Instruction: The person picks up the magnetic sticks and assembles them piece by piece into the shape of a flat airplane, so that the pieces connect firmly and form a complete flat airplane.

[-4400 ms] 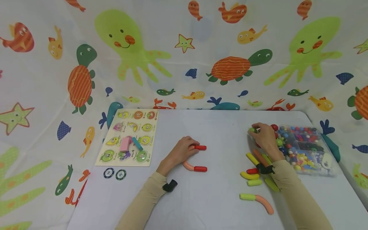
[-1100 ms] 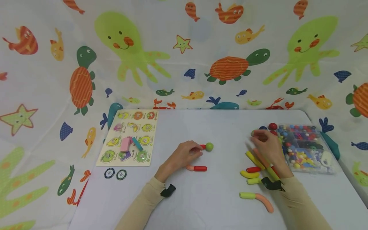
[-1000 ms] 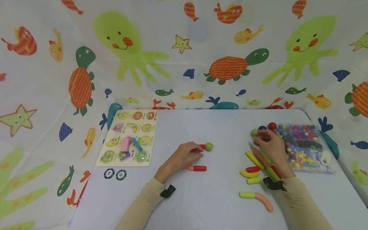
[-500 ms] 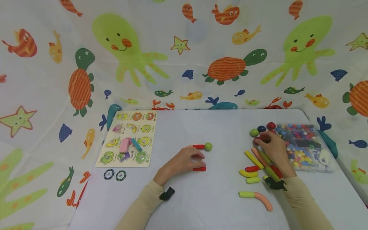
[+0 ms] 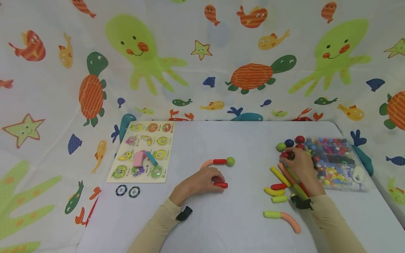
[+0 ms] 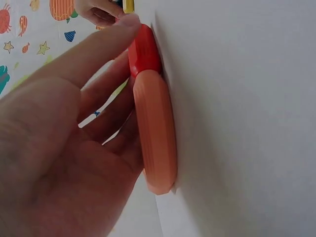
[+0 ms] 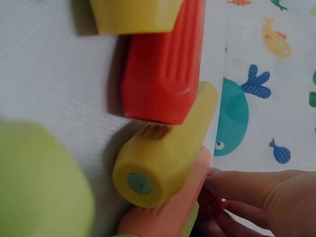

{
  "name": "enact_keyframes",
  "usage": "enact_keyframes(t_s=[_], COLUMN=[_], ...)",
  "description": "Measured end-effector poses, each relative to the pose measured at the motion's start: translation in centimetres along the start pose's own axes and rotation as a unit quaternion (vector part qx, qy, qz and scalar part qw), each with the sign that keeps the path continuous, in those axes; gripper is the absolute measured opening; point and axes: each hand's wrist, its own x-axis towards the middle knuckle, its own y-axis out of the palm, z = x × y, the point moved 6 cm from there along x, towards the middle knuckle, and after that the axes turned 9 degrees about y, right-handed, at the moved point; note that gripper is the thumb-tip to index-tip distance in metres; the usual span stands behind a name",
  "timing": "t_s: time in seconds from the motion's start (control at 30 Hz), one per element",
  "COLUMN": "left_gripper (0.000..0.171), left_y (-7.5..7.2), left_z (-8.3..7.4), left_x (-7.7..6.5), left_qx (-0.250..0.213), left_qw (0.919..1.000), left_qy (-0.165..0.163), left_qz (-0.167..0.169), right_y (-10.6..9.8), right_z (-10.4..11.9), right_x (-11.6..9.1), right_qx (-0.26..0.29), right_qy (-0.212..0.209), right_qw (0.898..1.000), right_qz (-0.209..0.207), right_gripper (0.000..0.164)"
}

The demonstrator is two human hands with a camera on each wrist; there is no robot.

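My left hand [image 5: 202,182] pinches a red magnetic rod [image 5: 220,185] between thumb and fingers. In the left wrist view, a curved orange rod [image 6: 155,131] is joined to that rod's near end, both lying on the table. Farther back lies another curved orange rod [image 5: 207,163], joined to a straight red rod [image 5: 219,161] with a green ball [image 5: 230,161] at its tip. At the right, my right hand [image 5: 300,167] holds a red ball [image 5: 285,155] with its fingertips; in the right wrist view the hand partly hides it.
Loose balls, one green [image 5: 280,147] and one blue [image 5: 289,143], sit beyond the right hand. A compartment box of beads [image 5: 338,163] stands beside it. Several rods, including a yellow one [image 5: 278,175], lie below the hand. A fruit puzzle board [image 5: 164,147] is at the left.
My left hand has come nearer from the rear rod chain and taken the front red rod. A second green ball has left my right hand, which now holds a red ball.
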Motion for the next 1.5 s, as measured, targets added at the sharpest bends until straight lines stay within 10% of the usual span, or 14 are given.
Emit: enact_keyframes(t_s=[0.47, 0.8, 1.5], left_gripper=[0.017, 0.017, 0.017], left_y=[-0.3, -1.2, -1.5], left_z=[0.5, 0.8, 1.0], left_x=[0.1, 0.0, 0.1], left_qx=[0.021, 0.023, 0.01], left_qw=[0.9996, 0.999, 0.9988], left_qy=[0.01, 0.02, 0.027], left_qz=[-0.013, -0.032, -0.04], right_y=[-0.2, 1.3, 8.4], right_z=[1.0, 6.2, 12.2], right_x=[-0.4, -1.3, -6.7], right_qx=[0.039, 0.068, 0.177], right_qy=[0.013, -0.034, -0.106], right_qw=[0.999, 0.997, 0.961], right_qz=[-0.008, 0.005, 0.184], right_gripper=[0.041, 0.039, 0.04])
